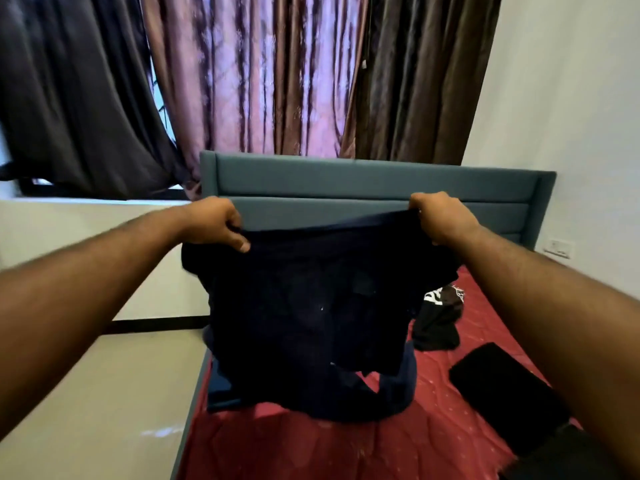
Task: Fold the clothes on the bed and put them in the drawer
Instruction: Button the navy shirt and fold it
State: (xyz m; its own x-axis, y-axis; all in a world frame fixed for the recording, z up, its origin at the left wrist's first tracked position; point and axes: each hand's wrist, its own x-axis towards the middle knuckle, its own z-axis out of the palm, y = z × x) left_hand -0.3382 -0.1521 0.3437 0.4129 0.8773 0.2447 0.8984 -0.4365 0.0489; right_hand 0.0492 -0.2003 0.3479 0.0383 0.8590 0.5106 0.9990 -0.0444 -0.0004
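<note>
A: What are the hands doing?

B: Both grip the top edge of a dark navy garment. The left hand has its fingers curled round one corner, the right hand pinches the other, and the cloth is stretched between them.

A: Where does the garment sit?

B: Lifted above the bed, hanging below the hands, its lower part trailing onto the red sheet.

A: Anything else nearby?

B: Below the right hand lies a crumpled black garment with white print. Nearer, under the right forearm, a flat folded black piece. Beyond the hands stands the blue-grey headboard, with curtains behind.
</note>
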